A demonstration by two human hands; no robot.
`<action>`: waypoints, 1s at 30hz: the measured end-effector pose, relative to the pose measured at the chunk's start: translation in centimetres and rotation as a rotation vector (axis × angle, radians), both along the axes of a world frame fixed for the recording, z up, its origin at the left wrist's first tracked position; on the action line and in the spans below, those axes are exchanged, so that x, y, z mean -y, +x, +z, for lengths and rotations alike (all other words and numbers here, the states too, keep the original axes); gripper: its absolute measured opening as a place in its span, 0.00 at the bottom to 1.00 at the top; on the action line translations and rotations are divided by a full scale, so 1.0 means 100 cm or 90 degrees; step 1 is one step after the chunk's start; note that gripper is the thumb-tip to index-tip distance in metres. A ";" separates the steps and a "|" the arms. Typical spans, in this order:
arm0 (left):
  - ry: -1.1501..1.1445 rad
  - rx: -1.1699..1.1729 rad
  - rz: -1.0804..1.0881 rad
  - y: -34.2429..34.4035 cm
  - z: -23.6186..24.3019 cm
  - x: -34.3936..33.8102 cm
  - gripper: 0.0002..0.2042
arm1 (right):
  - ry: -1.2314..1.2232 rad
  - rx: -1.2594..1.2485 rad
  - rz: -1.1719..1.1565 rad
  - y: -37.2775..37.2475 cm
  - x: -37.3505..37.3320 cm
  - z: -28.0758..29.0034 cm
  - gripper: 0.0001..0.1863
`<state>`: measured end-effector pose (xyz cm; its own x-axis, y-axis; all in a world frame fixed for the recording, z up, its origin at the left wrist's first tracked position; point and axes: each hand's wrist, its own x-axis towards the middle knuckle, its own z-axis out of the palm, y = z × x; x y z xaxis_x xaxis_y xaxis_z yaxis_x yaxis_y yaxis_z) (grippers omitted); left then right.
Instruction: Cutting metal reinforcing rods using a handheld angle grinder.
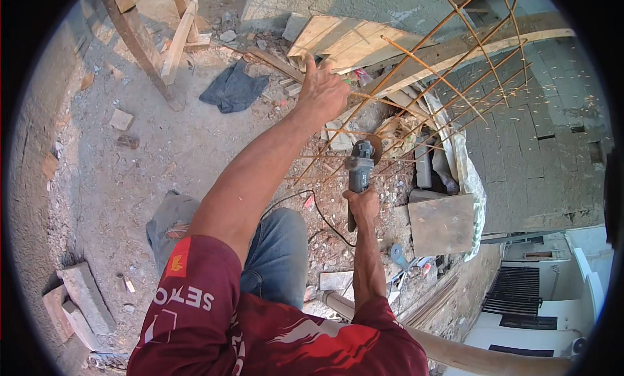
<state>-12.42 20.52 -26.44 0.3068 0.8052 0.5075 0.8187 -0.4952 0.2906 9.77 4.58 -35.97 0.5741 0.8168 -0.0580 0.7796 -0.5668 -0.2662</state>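
Head view: right hand (364, 204) fingers wrap a central angle grinder (360, 173), apparently cutting rusty mesh (448, 83) upper right amid sparks (528, 83); left hand's (323, 93) finger grip unclear, next move likely needing steady pressure.

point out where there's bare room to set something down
The widest free patch is the dusty ground between the dark cloth, the broken blocks and the left forearm. The square board right of the grinder looks bare on top. It is crowded ahead of the right hand: rusty bars, rubble and flying sparks.
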 end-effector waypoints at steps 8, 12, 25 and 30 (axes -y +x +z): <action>0.003 -0.002 0.019 0.001 -0.004 0.001 0.10 | -0.001 0.013 0.003 -0.001 0.000 0.008 0.33; -0.024 -0.020 0.003 0.002 0.000 0.001 0.10 | -0.012 0.032 -0.005 -0.002 0.000 0.011 0.33; -0.042 -0.026 0.008 0.000 -0.001 -0.002 0.10 | -0.013 0.023 0.003 0.004 -0.003 -0.003 0.33; -0.044 -0.018 0.000 0.000 -0.002 -0.002 0.10 | -0.024 0.008 -0.001 0.004 -0.003 -0.001 0.33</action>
